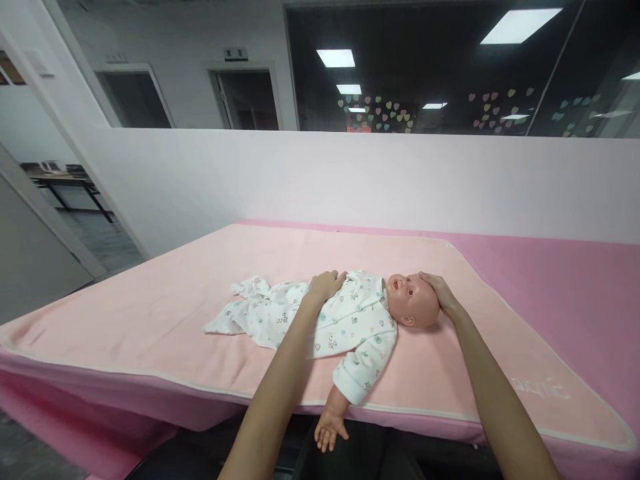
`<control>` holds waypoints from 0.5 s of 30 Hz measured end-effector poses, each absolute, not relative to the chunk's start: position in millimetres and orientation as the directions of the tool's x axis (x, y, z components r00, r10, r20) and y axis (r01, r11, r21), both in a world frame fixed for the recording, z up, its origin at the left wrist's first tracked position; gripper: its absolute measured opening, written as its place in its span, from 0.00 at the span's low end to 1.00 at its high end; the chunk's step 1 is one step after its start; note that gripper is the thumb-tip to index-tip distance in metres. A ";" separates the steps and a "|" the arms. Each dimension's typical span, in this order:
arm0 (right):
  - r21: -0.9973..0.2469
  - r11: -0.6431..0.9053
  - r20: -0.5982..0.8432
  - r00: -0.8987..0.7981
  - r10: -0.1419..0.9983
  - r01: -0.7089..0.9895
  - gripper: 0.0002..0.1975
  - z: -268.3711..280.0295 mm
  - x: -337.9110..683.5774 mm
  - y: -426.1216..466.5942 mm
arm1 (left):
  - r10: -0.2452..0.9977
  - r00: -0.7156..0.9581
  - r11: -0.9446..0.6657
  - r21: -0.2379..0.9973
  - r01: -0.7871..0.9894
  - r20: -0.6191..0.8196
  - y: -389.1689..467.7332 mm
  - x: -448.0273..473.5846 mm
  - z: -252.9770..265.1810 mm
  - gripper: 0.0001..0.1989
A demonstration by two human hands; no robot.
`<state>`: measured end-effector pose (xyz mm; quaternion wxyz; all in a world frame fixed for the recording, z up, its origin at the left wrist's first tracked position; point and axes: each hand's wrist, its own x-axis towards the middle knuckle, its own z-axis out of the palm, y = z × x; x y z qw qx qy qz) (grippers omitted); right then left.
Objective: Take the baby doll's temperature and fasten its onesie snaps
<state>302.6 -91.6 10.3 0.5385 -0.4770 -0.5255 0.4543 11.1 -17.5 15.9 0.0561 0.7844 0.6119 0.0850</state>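
A baby doll [360,320] in a white printed sleepsuit lies on its back, its head [414,301] to the right and the suit's legs to the left. My left hand [327,285] rests on the doll's middle with its fingers out over the cloth. Against the crown of the doll's head lies my right hand [439,293], its fingers stretched along the top. One doll arm reaches toward me, and its bare hand [330,427] hangs past the front edge. The doll's other arm is hidden behind its body.
A peach pad [165,300] with a pale border lies under the doll, over a pink cloth [575,293] on the table. Behind stands a white half wall [350,183] below a dark window [420,60]. At the left are a doorway and a farther table [60,177].
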 end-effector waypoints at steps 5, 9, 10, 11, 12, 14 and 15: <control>-0.986 0.165 0.165 0.099 0.981 0.007 0.20 8.4 304.0 -86.8 | 0.971 0.233 -0.240 0.193 0.951 0.062 -18.9 11.5 17.3 0.29; -0.983 0.183 0.178 0.188 0.966 -0.007 0.25 6.1 305.7 -82.6 | 0.971 0.230 -0.237 0.191 0.953 0.057 -19.2 11.9 18.3 0.29; -0.982 0.186 0.182 0.191 0.965 -0.004 0.25 6.2 305.7 -82.9 | 0.972 0.230 -0.237 0.190 0.953 0.056 -19.2 12.0 18.5 0.29; -0.983 0.183 0.180 0.177 0.968 -0.001 0.23 6.5 305.5 -83.7 | 0.972 0.230 -0.236 0.188 0.953 0.056 -19.3 12.0 18.7 0.29; -0.985 0.171 0.169 0.150 0.974 0.001 0.22 7.1 305.1 -84.9 | 0.972 0.230 -0.237 0.186 0.954 0.055 -19.3 12.0 18.8 0.28; -0.992 0.130 0.129 0.084 0.988 0.003 0.21 8.5 304.1 -87.9 | 0.971 0.233 -0.239 0.183 0.954 0.056 -19.5 12.1 18.9 0.28; -0.994 0.110 0.110 0.060 0.992 0.003 0.21 9.0 303.6 -89.2 | 0.971 0.234 -0.240 0.182 0.953 0.057 -19.5 12.1 18.9 0.28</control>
